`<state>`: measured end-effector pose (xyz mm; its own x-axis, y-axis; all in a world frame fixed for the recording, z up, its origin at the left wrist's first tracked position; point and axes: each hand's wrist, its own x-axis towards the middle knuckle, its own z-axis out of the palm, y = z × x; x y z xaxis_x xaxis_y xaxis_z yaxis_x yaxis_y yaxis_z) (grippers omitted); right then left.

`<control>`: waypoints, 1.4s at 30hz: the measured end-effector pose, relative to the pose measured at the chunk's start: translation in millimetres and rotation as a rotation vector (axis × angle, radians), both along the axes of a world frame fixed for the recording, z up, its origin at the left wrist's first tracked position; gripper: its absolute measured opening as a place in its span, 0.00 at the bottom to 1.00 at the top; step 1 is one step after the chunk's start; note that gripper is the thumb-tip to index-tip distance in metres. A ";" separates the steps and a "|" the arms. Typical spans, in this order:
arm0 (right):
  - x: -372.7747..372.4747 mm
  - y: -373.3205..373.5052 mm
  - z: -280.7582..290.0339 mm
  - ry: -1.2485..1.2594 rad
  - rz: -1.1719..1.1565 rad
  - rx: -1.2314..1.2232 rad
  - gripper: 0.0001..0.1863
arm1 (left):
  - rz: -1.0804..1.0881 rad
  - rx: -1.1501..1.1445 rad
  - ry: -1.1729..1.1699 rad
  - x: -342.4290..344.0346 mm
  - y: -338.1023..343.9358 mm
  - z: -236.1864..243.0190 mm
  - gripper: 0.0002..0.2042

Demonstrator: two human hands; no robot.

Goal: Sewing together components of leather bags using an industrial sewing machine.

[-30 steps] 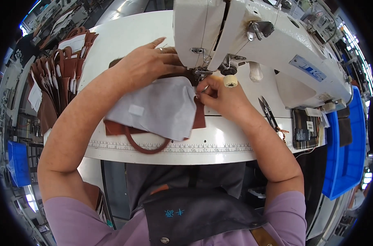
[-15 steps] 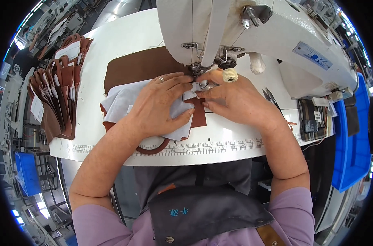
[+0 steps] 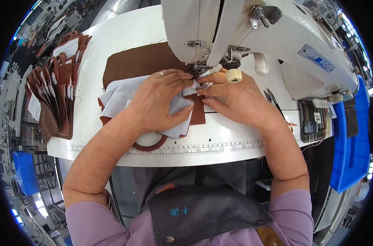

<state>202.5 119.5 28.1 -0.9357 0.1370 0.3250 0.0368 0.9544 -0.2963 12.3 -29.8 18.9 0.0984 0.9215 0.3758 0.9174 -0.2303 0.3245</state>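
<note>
My left hand [image 3: 157, 98] lies flat on a light grey cloth lining [image 3: 127, 92] with reddish-brown edges, its fingertips close to the presser foot [image 3: 198, 69] of a white sewing machine [image 3: 244, 30]. My right hand [image 3: 239, 100] is on the other side of the foot, fingers spread and touching the lining's edge. Beneath the work, a brown panel [image 3: 143, 61] reaches out to the far left. A reddish-brown strip [image 3: 199, 111] shows between my hands, and a curved brown handle [image 3: 150, 147] sticks out toward me. My fingers partly hide the sewing spot.
Several brown leather-like pieces with handles [image 3: 55, 94] stand stacked at the left of the white table [image 3: 96, 141]. A pair of pointed snips [image 3: 272, 99] lies right of my right hand. Further right are a dark striped pouch [image 3: 311, 119] and a blue bin [image 3: 350, 156].
The view has shifted slightly. Both hands stay at nearly the same place on the cloth by the presser foot, with only slight finger movement.
</note>
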 end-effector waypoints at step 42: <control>-2.4 3.3 -2.9 0.012 -0.167 0.091 0.08 | 0.134 0.096 -0.130 6.0 25.8 -3.7 0.07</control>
